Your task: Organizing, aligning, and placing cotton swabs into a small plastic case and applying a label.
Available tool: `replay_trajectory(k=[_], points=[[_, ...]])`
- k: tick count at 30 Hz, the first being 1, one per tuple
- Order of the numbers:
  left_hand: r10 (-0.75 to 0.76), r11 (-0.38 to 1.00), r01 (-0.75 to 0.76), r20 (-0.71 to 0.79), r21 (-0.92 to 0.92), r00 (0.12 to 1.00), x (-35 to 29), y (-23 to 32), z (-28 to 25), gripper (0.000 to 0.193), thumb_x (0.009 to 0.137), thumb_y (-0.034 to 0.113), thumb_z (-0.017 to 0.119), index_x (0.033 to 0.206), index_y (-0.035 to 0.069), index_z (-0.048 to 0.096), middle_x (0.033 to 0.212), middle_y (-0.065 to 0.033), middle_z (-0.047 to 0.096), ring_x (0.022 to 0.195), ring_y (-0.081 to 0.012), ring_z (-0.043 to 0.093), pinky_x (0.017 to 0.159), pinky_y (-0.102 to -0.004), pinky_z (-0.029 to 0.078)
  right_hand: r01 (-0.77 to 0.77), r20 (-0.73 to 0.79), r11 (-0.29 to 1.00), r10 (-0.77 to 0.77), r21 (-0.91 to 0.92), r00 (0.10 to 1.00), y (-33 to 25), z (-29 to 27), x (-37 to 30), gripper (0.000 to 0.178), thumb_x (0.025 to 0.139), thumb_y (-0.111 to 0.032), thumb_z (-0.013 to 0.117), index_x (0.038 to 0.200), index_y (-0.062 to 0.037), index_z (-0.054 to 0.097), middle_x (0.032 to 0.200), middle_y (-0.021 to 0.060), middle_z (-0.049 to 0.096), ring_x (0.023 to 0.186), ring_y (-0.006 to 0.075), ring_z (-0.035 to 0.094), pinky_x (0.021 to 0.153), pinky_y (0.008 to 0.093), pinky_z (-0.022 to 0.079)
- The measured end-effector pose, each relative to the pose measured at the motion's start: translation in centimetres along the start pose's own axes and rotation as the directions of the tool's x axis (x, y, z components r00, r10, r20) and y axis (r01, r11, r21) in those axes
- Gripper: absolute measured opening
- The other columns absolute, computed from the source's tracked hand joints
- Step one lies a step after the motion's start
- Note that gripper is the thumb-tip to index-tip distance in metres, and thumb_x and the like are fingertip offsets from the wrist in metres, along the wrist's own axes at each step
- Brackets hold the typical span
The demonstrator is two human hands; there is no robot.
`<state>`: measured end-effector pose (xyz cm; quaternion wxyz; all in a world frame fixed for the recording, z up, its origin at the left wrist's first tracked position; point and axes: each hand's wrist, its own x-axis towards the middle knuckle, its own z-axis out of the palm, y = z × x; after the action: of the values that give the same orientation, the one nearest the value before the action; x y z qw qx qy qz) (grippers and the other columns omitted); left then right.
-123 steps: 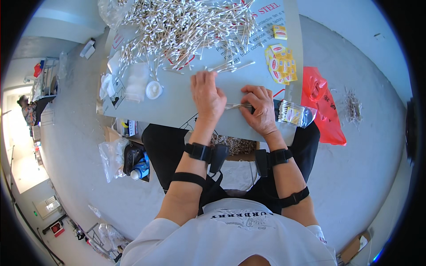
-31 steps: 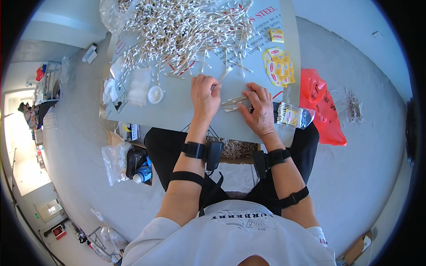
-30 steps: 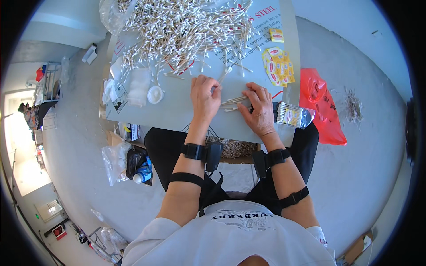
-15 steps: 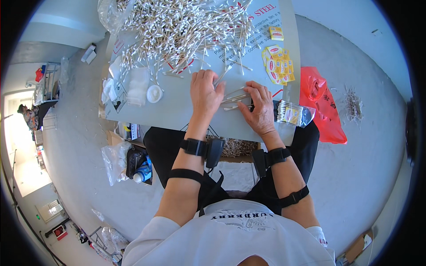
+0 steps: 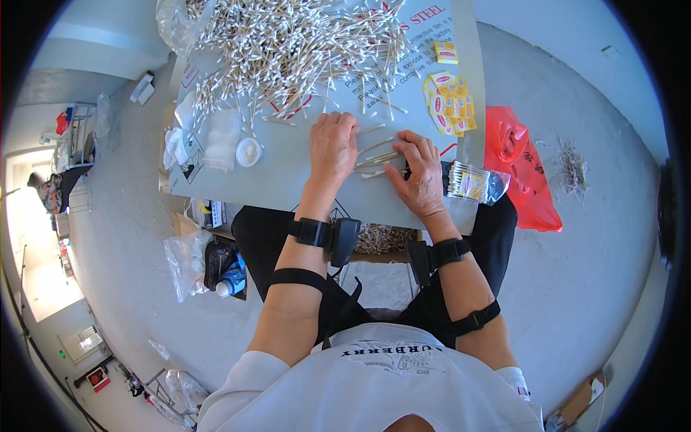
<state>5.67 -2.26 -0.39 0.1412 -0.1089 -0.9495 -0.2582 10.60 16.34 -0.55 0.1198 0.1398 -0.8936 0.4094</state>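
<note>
A big loose heap of cotton swabs (image 5: pixel 288 50) covers the far half of the grey table (image 5: pixel 281 173). My left hand (image 5: pixel 332 140) lies palm down at the heap's near edge, fingers resting on a few swabs. My right hand (image 5: pixel 417 173) sits close beside it, its fingertips pinching a small bundle of swabs (image 5: pixel 374 160) that lies between the two hands. A filled clear packet of swabs (image 5: pixel 471 183) lies just right of my right hand at the table's corner.
Yellow labels (image 5: pixel 450 104) lie at the table's right side. A small white round lid (image 5: pixel 248 152) and clear bags (image 5: pixel 219 129) sit at the left. A red plastic bag (image 5: pixel 518 165) lies on the floor to the right, and bags and a bottle (image 5: pixel 229 282) lie under the table's left.
Both hands have stayed at the near edge of the heap. The left hand slid slightly toward the pile and flattened; the swab bundle between the hands has shifted and grown a little.
</note>
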Motion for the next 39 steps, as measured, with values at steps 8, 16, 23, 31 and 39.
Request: replay_trajectory(k=[8,16,23,31,39], points=[[0.125,0.981,-0.102,0.133,-0.168,0.983,2.1,1.4,0.1,0.011,0.078,0.005,0.069,0.087,0.009,0.064,0.082,-0.0074,0.06,0.085,-0.0319,0.058,0.077,-0.0426,0.047,-0.01,-0.054,0.999,0.013,0.039,0.998,0.3,0.2,-0.2,0.041,0.074,-0.014,0.075,0.11,-0.0023,0.059,0.122,0.0121,0.058,0.107,0.0334,0.054,0.092,0.0423,0.042],[0.249,0.969,-0.248,0.032,-0.014,0.968,5.9,2.9,2.3,0.01,0.074,0.007,0.072,0.083,0.01,0.068,0.088,-0.0046,0.058,0.096,-0.0272,0.055,0.082,-0.0407,0.044,-0.043,-0.075,0.992,0.052,0.119,0.996,0.0,0.1,-0.2,0.035,0.075,-0.007,0.074,0.106,-0.0003,0.058,0.119,0.0153,0.059,0.108,0.035,0.056,0.093,0.0409,0.047],[0.152,0.987,-0.158,0.159,0.02,0.975,1.7,3.5,1.6,0.008,0.074,0.01,0.071,0.074,0.007,0.063,0.085,-0.0066,0.059,0.093,-0.0297,0.055,0.081,-0.0427,0.043,-0.047,-0.122,0.991,0.062,0.125,0.991,0.2,0.0,-0.3,0.039,0.074,-0.007,0.075,0.108,0.0,0.057,0.117,0.0153,0.058,0.105,0.0365,0.055,0.091,0.0433,0.047],[-0.089,0.993,0.094,-0.08,0.067,0.993,3.6,1.3,1.6,0.014,0.072,0.008,0.071,0.082,0.006,0.061,0.081,-0.0116,0.061,0.085,-0.0334,0.058,0.076,-0.0451,0.046,-0.02,-0.073,0.998,0.025,0.062,0.997,-0.2,0.1,0.0,0.04,0.077,-0.013,0.074,0.113,0.0001,0.061,0.119,0.015,0.058,0.106,0.0358,0.055,0.092,0.043,0.047],[-0.057,0.966,0.038,0.067,0.255,0.996,1.1,2.6,1.1,0.014,0.077,0.011,0.071,0.082,0.005,0.06,0.081,-0.0126,0.061,0.084,-0.0333,0.059,0.072,-0.0451,0.047,-0.059,-0.111,0.994,0.069,0.091,0.991,0.4,0.1,-0.4,0.038,0.08,-0.012,0.074,0.112,0.0005,0.059,0.119,0.0154,0.059,0.106,0.0357,0.056,0.091,0.0422,0.048]])
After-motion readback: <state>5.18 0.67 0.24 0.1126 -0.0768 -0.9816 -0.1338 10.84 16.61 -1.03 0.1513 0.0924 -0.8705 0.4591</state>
